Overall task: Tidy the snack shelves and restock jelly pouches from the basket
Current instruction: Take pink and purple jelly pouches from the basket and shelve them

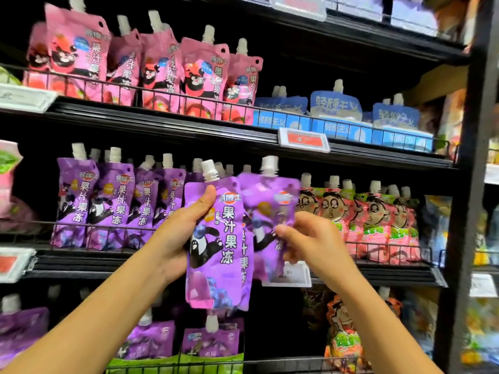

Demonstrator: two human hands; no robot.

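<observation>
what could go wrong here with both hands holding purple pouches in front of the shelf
1. The left hand grips a stack of purple pouches by one side only, so the back ones could slip out and fall.
2. The right hand pinches a blurred pouch by its edge, a weak hold.
3. The purple row on the shelf leans already; pushing more in could topple it over the wire rail.

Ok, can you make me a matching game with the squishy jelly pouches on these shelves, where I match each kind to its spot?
Things:
1. pink bear pouches
2. blue pouches
3. purple pouch with clear writing
4. cartoon-face pouches

Places:
A. gripped by the left hand
B. middle shelf, right part
C. upper shelf, left part
D. upper shelf, right of the pink ones

Pairs: 1-C, 2-D, 3-A, 4-B
</observation>
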